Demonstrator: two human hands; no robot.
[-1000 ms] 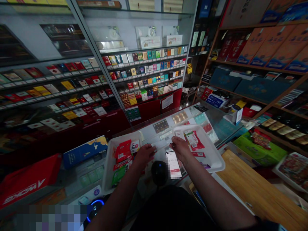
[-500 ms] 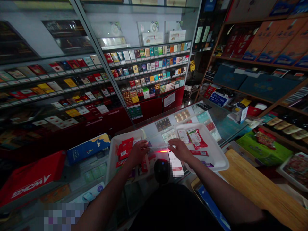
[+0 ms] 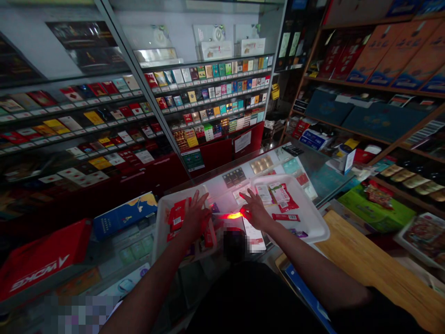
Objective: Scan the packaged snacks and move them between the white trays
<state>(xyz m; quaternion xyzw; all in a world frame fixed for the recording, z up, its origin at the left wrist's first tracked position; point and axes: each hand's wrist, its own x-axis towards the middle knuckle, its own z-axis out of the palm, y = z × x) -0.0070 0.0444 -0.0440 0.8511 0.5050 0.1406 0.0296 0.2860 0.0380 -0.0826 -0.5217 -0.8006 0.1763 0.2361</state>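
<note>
A thin, pale, flat packet (image 3: 227, 215) spans the space between my hands, its near edge glowing red and orange under a light; its kind is not clear. My left hand (image 3: 195, 218) pinches its left end, other fingers spread over the left white tray (image 3: 159, 232), which holds red snack packets (image 3: 177, 217). At its right end, my right hand (image 3: 256, 212) pinches with thumb and a finger, the rest raised. Just below is a dark, rounded scanner-like device (image 3: 234, 243), partly blurred out. A lit phone (image 3: 255, 236) lies beside it, under my right wrist.
The right white tray (image 3: 318, 227) contains several packets, including a red stick-shaped one (image 3: 285, 217). A blue box (image 3: 125, 215) and a red box (image 3: 45, 260) stand at left on the glass counter. A calculator (image 3: 292, 150) lies farther back. Shelves of cigarette packs (image 3: 215, 93) face me.
The packet has come down toward the dark device, and a red glow now lights it. The raised fingers of both hands have spread, and my left hand has shifted left.
</note>
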